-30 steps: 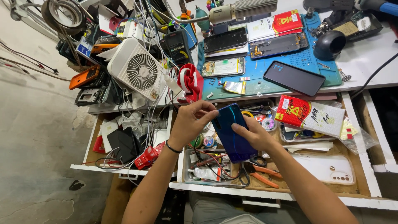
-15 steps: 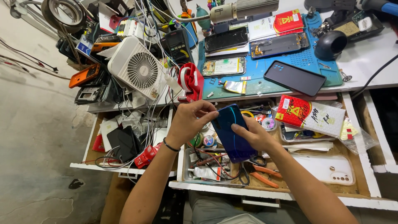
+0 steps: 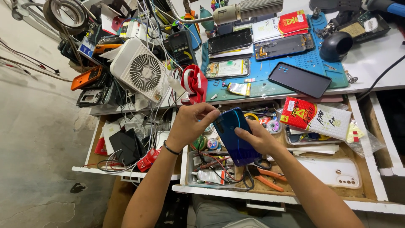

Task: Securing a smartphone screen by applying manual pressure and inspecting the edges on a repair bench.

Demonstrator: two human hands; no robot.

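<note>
I hold a glossy blue phone, back side up, over an open drawer. My right hand grips its right edge from below. My left hand, with a dark band on the wrist, pinches the phone's top left corner with fingertips and thumb. Under the phone the drawer holds small round tape rolls, a tube, wires and orange-handled pliers.
On a blue work mat above lie a black phone back and several opened phones. A white fan and a red tape dispenser stand at the left. A red and white box and a white case lie in the drawer.
</note>
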